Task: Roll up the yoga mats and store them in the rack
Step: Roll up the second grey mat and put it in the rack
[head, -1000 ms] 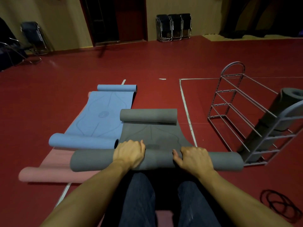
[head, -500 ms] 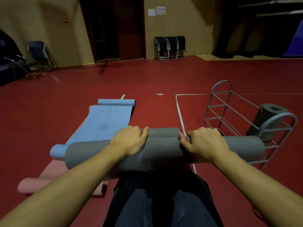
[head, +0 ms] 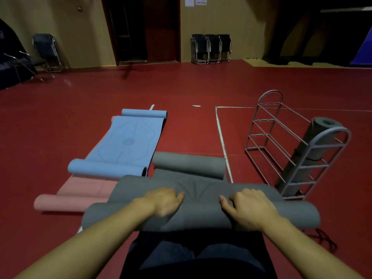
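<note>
Head view looks down on a grey yoga mat [head: 201, 214] lying crosswise on the red floor [head: 60, 127], directly in front of the person's knees. Its near end is wound into a thick roll and its far end curls into a smaller roll, with a short flat stretch between them showing faint printed lines. The left hand [head: 164, 201] rests on top of the near roll, left of its middle, fingers bent over the mat's upper surface and thumb pointing inward. The right hand [head: 249, 208] sits on the same roll, right of its middle, fingers likewise curved down onto the material; both press on the mat, and whether either actually grips a fold cannot be told.

Just left of the grey mat lies a pink mat [head: 76, 196], partly rolled at its near end, with the grey roll overlapping its right edge. Beyond the pink one, and partly over it, a blue mat [head: 124, 141] is spread out with a roll at each end. To the right of the grey mat stands a wire rack [head: 298, 141], just past the roll's right end, and a second grey rolled mat [head: 314, 146] leans upright inside it. White floor lines [head: 221, 137] run between the grey mat and the rack. Far beyond the grey mat, folded chairs [head: 211, 48] stand against the back wall.
</note>
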`<state>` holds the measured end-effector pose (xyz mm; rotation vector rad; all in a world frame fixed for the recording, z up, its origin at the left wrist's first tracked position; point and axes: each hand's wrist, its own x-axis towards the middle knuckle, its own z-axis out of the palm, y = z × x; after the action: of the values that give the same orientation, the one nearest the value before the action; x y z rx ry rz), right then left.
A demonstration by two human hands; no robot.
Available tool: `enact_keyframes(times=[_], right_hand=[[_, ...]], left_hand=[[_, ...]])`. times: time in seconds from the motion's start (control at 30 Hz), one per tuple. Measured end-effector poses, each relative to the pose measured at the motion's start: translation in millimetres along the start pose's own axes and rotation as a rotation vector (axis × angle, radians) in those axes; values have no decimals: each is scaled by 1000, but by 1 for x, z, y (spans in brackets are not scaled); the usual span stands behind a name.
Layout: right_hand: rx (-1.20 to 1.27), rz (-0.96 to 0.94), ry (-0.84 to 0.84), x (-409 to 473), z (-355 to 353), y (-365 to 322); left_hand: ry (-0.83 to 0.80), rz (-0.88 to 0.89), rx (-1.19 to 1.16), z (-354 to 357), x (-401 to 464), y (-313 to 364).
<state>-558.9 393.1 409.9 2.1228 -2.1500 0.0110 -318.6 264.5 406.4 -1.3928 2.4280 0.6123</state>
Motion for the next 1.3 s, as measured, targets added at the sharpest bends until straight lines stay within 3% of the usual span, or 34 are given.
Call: enact_keyframes(times=[0.13,0.23,0.47,0.63,0.77,0.87,0.97,1.1,1.2,1.3], right_hand=[[101,-1,-121,-4,29,-2],[185,56,-137,3,42,0],[197,62,-229,13,47,2],[233,109,-244,17,49,5],[183,126,-134,11,52,-3],[94,177,32,5,56,-9],[54,161,241,6,64,-21],[43,150,265,9,81,-42],[27,127,324,17,86,-37],[33,92,368,25,88,-34]], left_hand=[[-133,-16,-14,18,10,-3],[-93,12,-6,24,15,-2],[381,279,146,47,9,-14],[609,275,284,63,-7,-3],[770,290,301,73,2,-10],[764,283,321,71,11,-10],[625,271,337,59,10,-4],[433,222,350,44,25,-5],[462,198,283,45,28,-4],[605,245,253,50,28,-1]])
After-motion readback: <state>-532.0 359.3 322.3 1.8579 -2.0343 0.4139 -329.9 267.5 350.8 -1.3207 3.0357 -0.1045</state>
